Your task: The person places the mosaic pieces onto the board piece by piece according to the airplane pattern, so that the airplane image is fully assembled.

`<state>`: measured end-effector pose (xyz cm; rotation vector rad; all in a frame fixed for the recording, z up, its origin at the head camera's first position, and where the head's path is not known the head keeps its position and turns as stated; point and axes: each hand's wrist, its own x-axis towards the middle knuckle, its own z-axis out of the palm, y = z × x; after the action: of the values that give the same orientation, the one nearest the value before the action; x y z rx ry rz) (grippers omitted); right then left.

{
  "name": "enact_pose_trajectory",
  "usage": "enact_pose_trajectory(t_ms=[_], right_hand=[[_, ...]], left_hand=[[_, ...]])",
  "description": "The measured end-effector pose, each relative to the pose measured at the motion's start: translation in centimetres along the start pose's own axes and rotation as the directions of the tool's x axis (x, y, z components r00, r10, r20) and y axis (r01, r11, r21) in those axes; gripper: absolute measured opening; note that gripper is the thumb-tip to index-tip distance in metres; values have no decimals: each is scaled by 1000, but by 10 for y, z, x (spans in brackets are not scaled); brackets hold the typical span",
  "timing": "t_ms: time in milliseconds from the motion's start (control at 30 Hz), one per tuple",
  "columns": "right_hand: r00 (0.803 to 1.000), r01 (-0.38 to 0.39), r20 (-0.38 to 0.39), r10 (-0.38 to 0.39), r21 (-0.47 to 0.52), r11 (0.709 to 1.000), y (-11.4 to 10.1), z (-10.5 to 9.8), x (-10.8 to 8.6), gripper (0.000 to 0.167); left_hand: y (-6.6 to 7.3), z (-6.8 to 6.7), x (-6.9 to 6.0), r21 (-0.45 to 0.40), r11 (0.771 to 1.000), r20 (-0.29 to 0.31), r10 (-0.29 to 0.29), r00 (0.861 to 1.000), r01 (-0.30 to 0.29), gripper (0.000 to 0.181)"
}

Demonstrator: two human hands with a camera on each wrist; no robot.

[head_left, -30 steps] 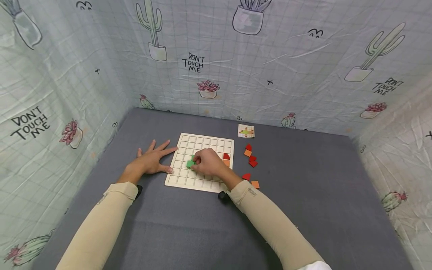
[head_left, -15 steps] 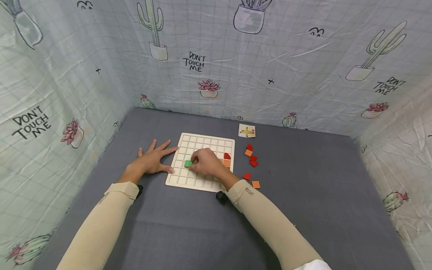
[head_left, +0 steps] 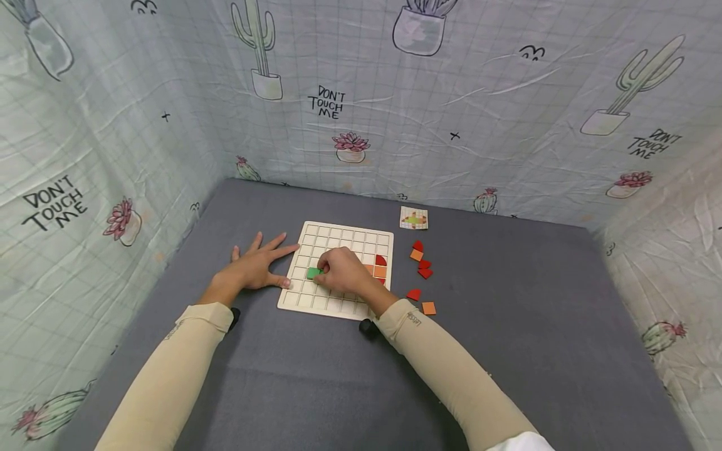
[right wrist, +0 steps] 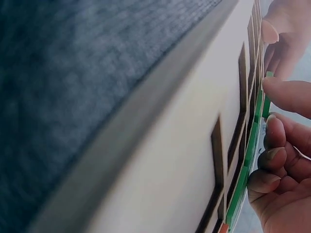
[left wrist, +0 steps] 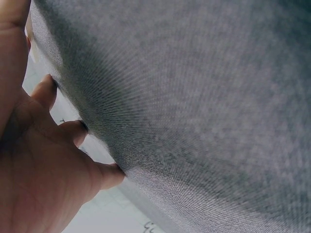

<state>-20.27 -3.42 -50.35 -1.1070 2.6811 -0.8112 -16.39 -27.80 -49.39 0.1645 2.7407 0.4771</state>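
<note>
In the head view my right hand [head_left: 345,270] is over the middle of a pale grid board [head_left: 316,300]. Its thumb and index finger pinch a green square tile [head_left: 313,273], which shows edge-on as a tilted green tile [right wrist: 267,104] in the right wrist view. Other green tiles [right wrist: 238,194] lie in the board's cells below the curled fingers, mostly hidden from the head camera. My left hand [head_left: 252,269] rests on the grey cloth with fingers spread. Its index fingertip and thumb touch the board's left edge. Orange tiles [head_left: 380,271] and a red quarter-round tile [head_left: 381,260] sit at the board's right side.
A small pattern card [head_left: 414,218] lies behind the board to the right. Loose red pieces [head_left: 414,294] and orange squares [head_left: 429,308] are scattered on the grey cloth [head_left: 507,313] right of the board. Printed fabric walls [head_left: 479,94] surround the table.
My right hand has shifted slightly left across the board with the green tile, uncovering more of the orange tiles. The left hand stays in place.
</note>
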Motion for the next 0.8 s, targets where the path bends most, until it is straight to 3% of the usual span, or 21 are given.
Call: enact_pose_trajectory(t_ms=[800], right_hand=[[1000, -19, 22, 19, -30, 999, -3, 1, 3, 17]], left_hand=[[0, 0, 0, -8, 1000, 3, 0, 1000, 0, 101]])
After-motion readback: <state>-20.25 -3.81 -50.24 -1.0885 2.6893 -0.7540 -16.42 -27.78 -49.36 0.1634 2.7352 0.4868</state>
